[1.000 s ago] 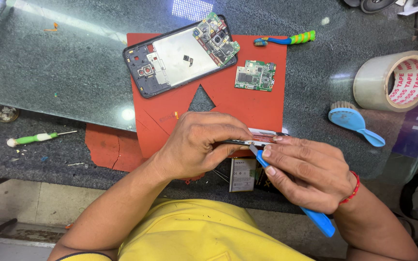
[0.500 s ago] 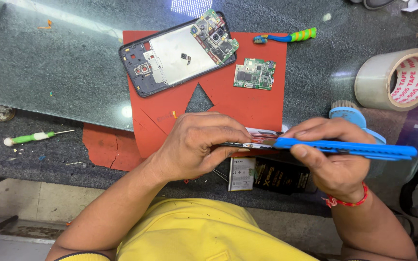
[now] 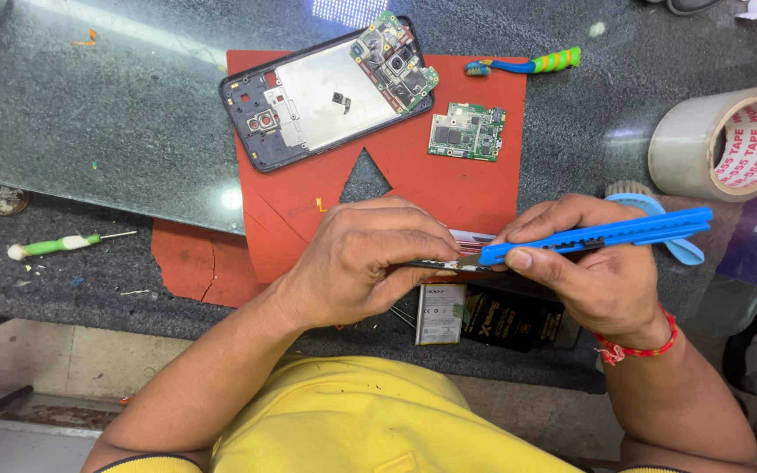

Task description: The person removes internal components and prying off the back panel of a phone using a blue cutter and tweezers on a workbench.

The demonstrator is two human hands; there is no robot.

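My left hand (image 3: 361,263) grips a thin flat phone part (image 3: 453,263) edge-on, just above the near edge of the red work mat (image 3: 475,184). My right hand (image 3: 593,271) holds a long blue plastic tool (image 3: 602,235) lying almost level, its left tip touching the part's right end. An opened phone frame (image 3: 326,88) with bare circuitry lies tilted at the mat's far left. A small green circuit board (image 3: 466,131) rests to its right.
A roll of clear tape (image 3: 720,144) stands at the right. A blue-and-green tool (image 3: 527,63) lies beyond the mat. A green-handled screwdriver (image 3: 63,245) lies at the left. A flat battery (image 3: 440,311) and a dark packet (image 3: 519,320) sit under my hands.
My right hand swung the blue tool up from pointing down toward me to lying level, tip against the part. My left hand kept its grip and barely moved.
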